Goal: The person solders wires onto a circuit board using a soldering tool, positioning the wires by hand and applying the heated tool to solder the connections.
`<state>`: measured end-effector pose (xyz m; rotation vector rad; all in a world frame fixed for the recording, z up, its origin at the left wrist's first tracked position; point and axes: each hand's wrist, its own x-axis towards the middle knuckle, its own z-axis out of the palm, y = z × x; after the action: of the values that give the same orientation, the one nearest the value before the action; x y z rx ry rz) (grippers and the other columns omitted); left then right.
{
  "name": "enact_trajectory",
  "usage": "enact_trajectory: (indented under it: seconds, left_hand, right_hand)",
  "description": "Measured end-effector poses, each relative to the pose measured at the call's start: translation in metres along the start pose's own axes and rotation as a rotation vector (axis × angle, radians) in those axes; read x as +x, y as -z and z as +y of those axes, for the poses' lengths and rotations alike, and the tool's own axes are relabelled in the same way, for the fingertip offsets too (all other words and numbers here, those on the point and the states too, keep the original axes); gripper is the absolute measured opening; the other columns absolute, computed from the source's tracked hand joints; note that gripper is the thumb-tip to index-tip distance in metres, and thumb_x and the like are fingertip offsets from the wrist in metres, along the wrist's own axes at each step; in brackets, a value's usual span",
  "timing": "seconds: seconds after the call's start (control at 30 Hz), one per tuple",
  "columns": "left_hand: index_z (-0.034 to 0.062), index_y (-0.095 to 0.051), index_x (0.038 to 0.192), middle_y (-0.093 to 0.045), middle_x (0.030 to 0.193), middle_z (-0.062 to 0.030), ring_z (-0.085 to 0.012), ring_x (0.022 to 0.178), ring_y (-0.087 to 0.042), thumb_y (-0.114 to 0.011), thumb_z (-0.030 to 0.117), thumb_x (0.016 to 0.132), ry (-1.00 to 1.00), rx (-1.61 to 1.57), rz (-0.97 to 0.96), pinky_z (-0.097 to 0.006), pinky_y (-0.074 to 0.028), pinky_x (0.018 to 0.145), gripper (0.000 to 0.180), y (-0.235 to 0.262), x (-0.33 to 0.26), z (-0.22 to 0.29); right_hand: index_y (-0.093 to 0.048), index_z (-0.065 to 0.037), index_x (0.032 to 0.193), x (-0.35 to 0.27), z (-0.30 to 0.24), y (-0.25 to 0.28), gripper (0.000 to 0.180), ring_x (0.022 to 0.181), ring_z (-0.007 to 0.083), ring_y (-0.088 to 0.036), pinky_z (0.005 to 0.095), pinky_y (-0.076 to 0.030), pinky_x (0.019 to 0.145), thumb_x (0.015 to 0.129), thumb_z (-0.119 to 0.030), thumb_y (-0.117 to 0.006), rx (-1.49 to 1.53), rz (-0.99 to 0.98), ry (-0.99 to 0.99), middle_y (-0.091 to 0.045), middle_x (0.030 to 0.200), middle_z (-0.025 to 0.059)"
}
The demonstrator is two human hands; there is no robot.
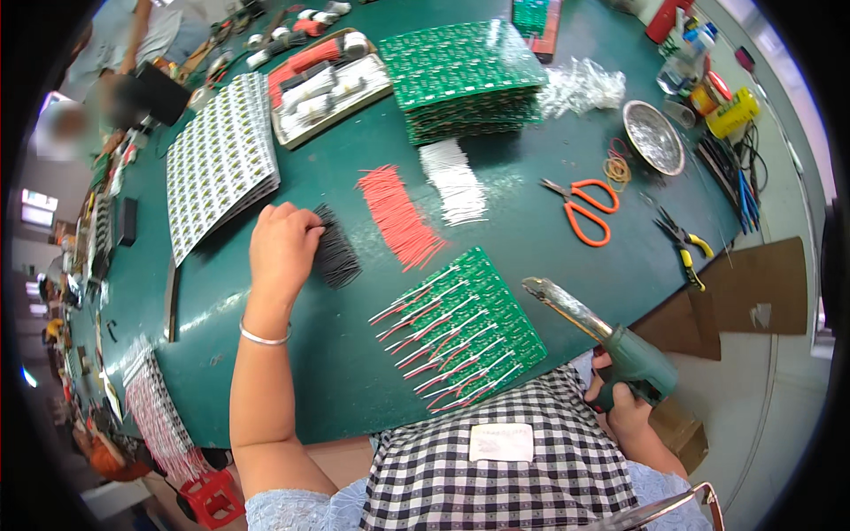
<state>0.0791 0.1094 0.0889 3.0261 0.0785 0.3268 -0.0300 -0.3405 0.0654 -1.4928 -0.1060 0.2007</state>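
My left hand point(285, 237) reaches to the far end of a row of short black wires point(339, 252), thumb and fingers pinched together there. Whether a single wire is between the fingertips is too small to tell. My right hand point(627, 409) is wrapped round the handle of a green soldering gun point(639, 358), its metal tip pointing up and left over the table. Between my hands lies a green circuit board panel point(512, 332) with several red and white wires sticking out from its left side. Rows of red wires point(400, 217) and white wires point(454, 181) lie beyond it.
A tall stack of green boards point(469, 75) stands at the back, beside a tray point(379, 87) of wire bundles. Patterned sheets point(221, 159) lean at left. Orange-handled scissors point(586, 212), pliers point(683, 243) and a metal bowl point(653, 137) lie at right. Another person point(168, 40) is far left.
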Motion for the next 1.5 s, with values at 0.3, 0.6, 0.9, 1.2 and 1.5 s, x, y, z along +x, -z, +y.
enact_trajectory:
  seconds: [0.3, 0.6, 0.9, 1.2, 1.5]
  left_hand:
    - [0.004, -0.063, 0.084, -0.058, 0.074, -0.0111, -0.0296, 0.075, -0.055, -0.065, 0.003, 0.074, -0.045, -0.021, 0.089, -0.04, -0.046, 0.068, 0.009, -0.009, -0.009, 0.005]
    - [0.0001, -0.065, 0.088, -0.061, 0.076, -0.0109, -0.0247, 0.068, -0.06, -0.06, 0.0, 0.081, 0.097, -0.301, 0.149, -0.033, -0.047, 0.061, 0.009, 0.008, -0.01, 0.006]
    - [0.0009, -0.058, 0.109, -0.068, 0.092, -0.0086, -0.0099, 0.072, -0.063, -0.052, 0.009, 0.093, 0.435, -1.52, -0.808, -0.021, -0.049, 0.059, 0.019, 0.028, -0.033, 0.096]
    - [0.0011, -0.058, 0.104, -0.066, 0.092, -0.0071, -0.0091, 0.074, -0.062, -0.051, 0.014, 0.096, 0.449, -1.711, -1.189, -0.02, -0.05, 0.06, 0.017, 0.011, -0.051, 0.146]
    - [0.0031, -0.061, 0.106, -0.065, 0.092, -0.0018, -0.0061, 0.079, -0.061, -0.054, 0.014, 0.094, 0.343, -1.659, -1.048, -0.022, -0.049, 0.063, 0.017, 0.004, -0.064, 0.155]
  right_hand:
    - [-0.036, 0.004, 0.131, 0.011, -0.004, -0.009, 0.052, 0.062, 0.0197, -0.061, 0.0308, -0.053, 0.059, 0.088, -0.017, -0.056, 0.029, -0.022, -0.009, -0.06, 0.109, 0.0155]
    - [-0.035, 0.002, 0.132, 0.032, 0.0, -0.012, 0.052, 0.062, 0.0207, -0.061, 0.0316, -0.053, 0.058, 0.089, -0.019, -0.056, 0.031, -0.036, -0.06, -0.059, 0.109, 0.0179]
    - [-0.035, 0.0, 0.134, 0.059, -0.006, -0.031, 0.054, 0.064, 0.0241, -0.062, 0.0323, -0.053, 0.058, 0.089, -0.02, -0.058, 0.261, -0.012, -0.107, -0.058, 0.11, 0.0188]
    - [-0.056, -0.005, 0.12, 0.08, -0.018, -0.073, 0.034, 0.095, 0.0192, -0.058, 0.0345, -0.045, 0.084, 0.088, -0.016, -0.057, 0.148, -0.282, 0.004, -0.059, 0.114, 0.0081]
    - [-0.058, -0.003, 0.115, 0.074, -0.009, -0.062, 0.031, 0.101, 0.0245, -0.058, 0.0386, -0.044, 0.087, 0.087, -0.016, -0.06, -0.135, -0.387, 0.212, -0.06, 0.112, 0.0116]
